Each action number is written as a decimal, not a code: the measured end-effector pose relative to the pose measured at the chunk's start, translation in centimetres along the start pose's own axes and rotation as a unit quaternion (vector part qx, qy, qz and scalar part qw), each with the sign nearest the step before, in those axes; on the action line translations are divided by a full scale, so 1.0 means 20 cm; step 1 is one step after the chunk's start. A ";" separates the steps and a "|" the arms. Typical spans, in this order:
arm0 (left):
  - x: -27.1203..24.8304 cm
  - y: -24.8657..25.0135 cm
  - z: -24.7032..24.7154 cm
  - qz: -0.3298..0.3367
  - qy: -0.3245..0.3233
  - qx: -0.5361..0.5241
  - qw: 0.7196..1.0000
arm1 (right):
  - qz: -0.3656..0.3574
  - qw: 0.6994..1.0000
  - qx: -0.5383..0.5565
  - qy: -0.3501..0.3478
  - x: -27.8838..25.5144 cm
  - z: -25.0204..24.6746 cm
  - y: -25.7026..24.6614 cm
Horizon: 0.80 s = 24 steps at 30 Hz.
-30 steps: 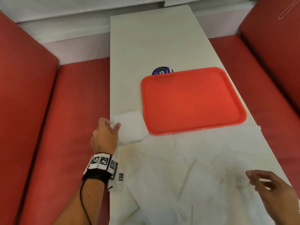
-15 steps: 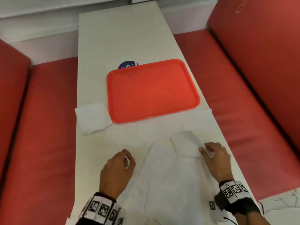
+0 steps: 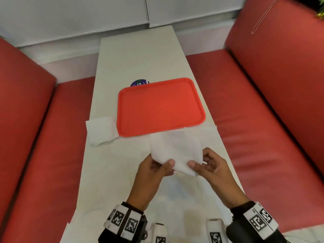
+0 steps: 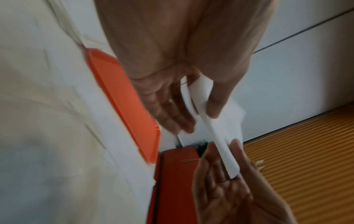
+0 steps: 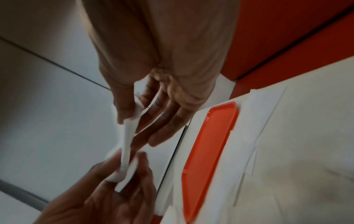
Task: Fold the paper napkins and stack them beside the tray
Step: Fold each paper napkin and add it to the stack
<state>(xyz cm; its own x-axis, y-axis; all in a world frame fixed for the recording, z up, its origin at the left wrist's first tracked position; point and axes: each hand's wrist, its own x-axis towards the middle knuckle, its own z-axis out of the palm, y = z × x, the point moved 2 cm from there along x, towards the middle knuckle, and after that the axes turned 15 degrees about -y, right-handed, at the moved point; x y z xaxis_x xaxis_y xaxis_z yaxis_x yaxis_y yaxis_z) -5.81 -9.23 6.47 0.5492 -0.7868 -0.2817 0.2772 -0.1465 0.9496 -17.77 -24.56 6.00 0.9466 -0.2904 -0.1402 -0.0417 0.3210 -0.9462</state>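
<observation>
I hold a white paper napkin point(image 3: 176, 151) up above the table, in front of the red tray point(image 3: 161, 106). My left hand point(image 3: 156, 165) pinches its near left edge between thumb and fingers, and my right hand point(image 3: 206, 163) pinches the near right edge. In the wrist views the napkin point(image 4: 216, 130) point(image 5: 127, 145) shows edge-on between both hands. A folded napkin point(image 3: 101, 130) lies on the table at the tray's left side. Several unfolded napkins point(image 3: 175, 193) lie spread on the near table under my hands.
The narrow white table point(image 3: 140, 55) runs away from me between two red bench seats point(image 3: 43, 137) point(image 3: 263, 120). A round dark sticker point(image 3: 139, 83) peeks out behind the tray's far left corner. A pale wall closes the far end.
My left hand left the folded napkin by the tray and came to the loose pile. Both hands have picked one napkin up and now hold it in the air.
</observation>
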 end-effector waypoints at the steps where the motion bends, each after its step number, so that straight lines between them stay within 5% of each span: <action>1: 0.00 0.02 0.02 0.037 0.007 -0.019 0.999 | -0.006 1.000 0.019 0.000 -0.01 0.00 -0.01; 8: -0.06 0.03 0.05 0.140 -0.050 0.008 0.989 | -0.046 0.990 0.120 0.055 -0.06 -0.10 -0.10; 14: -0.04 0.05 0.06 0.101 -0.074 -0.071 0.990 | -0.057 0.996 0.067 0.009 -0.10 -0.12 -0.21; 19: -0.01 0.12 0.22 -0.001 -0.139 0.080 0.987 | -0.061 0.996 -0.057 0.009 -0.10 -0.07 -0.22; 24: 0.00 0.15 0.24 -0.003 -0.045 -0.008 0.999 | 0.036 0.999 -0.020 0.029 -0.13 -0.08 -0.19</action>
<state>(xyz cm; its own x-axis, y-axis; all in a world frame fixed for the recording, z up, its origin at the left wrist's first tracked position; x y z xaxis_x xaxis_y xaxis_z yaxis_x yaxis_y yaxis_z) -8.85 -12.53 10.09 0.4751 -0.8363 -0.2736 0.2926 -0.1431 0.9455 -20.67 -26.48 9.48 0.9208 -0.3189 -0.2245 -0.1236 0.3073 -0.9436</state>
